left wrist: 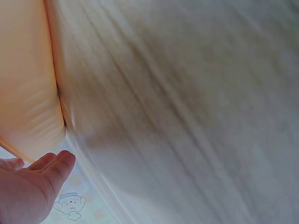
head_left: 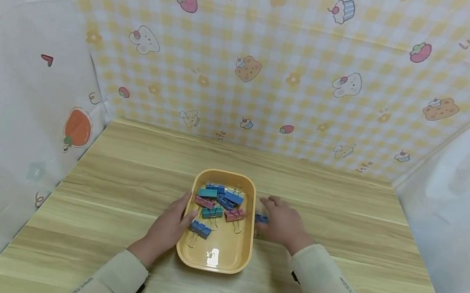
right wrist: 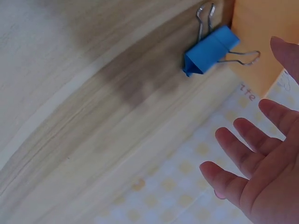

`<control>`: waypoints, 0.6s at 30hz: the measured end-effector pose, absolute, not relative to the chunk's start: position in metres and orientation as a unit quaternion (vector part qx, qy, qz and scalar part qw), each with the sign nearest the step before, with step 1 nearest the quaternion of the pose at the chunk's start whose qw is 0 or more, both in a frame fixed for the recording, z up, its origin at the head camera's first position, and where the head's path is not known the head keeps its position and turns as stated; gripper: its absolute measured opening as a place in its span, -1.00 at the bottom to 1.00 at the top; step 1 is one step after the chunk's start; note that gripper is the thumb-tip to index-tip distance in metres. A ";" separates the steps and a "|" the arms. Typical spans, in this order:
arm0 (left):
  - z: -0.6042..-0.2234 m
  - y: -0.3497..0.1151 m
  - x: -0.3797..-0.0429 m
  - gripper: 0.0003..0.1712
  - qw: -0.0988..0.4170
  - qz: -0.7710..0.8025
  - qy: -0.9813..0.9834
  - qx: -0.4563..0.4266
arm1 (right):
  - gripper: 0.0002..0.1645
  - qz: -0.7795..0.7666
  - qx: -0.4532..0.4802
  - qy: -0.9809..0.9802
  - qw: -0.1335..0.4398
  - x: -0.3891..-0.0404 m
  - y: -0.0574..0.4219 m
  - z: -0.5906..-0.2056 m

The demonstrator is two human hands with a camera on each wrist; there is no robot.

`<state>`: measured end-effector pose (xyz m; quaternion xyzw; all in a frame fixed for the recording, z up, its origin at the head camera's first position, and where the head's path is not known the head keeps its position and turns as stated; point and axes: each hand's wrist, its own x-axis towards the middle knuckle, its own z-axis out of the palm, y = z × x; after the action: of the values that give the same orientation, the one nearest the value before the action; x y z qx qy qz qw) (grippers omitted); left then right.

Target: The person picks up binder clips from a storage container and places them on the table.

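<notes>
A yellow plastic tray point(head_left: 215, 263) stands on the table with several blue, teal and pink binder clips inside, among them a blue binder clip point(head_left: 200, 229) near its left wall. My left hand point(head_left: 166, 227) grips the tray's left side, its thumb over the rim and the fingers outside. To the right of the tray, my right hand point(head_left: 282, 223) hovers close to another blue binder clip point(right wrist: 211, 49) lying on the table. In the right wrist view the fingers are spread and apart from this clip, whose wire handles stick out towards the tray wall.
The wood-grain table point(head_left: 323, 286) runs out on both sides of the tray. Behind it hangs a yellow checked cloth point(head_left: 270, 105) with printed cartoons. White cloths close off the left and right sides.
</notes>
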<state>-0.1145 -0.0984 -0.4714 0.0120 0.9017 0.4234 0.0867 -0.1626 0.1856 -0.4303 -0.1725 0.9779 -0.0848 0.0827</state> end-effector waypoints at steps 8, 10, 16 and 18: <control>-0.470 -0.099 -0.113 -0.24 0.088 0.426 0.900 0.009 | -0.14 -0.107 -0.171 0.978 0.051 -0.162 0.190 -0.426; -0.470 -0.099 -0.113 -0.24 0.090 0.428 0.899 0.007 | -0.16 -0.116 -0.167 0.978 0.042 -0.162 0.190 -0.423; -0.471 -0.099 -0.115 -0.24 0.092 0.429 0.899 0.005 | -0.20 -0.141 -0.153 0.978 0.020 -0.162 0.189 -0.415; -0.471 -0.099 -0.115 -0.24 0.092 0.426 0.900 0.005 | -0.20 -0.144 -0.155 0.977 0.012 -0.162 0.189 -0.414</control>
<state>-0.1149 -0.0987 -0.4709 0.0048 0.8998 0.4264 0.0922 -0.1621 0.1893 -0.4139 -0.1552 0.9772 -0.1443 0.0116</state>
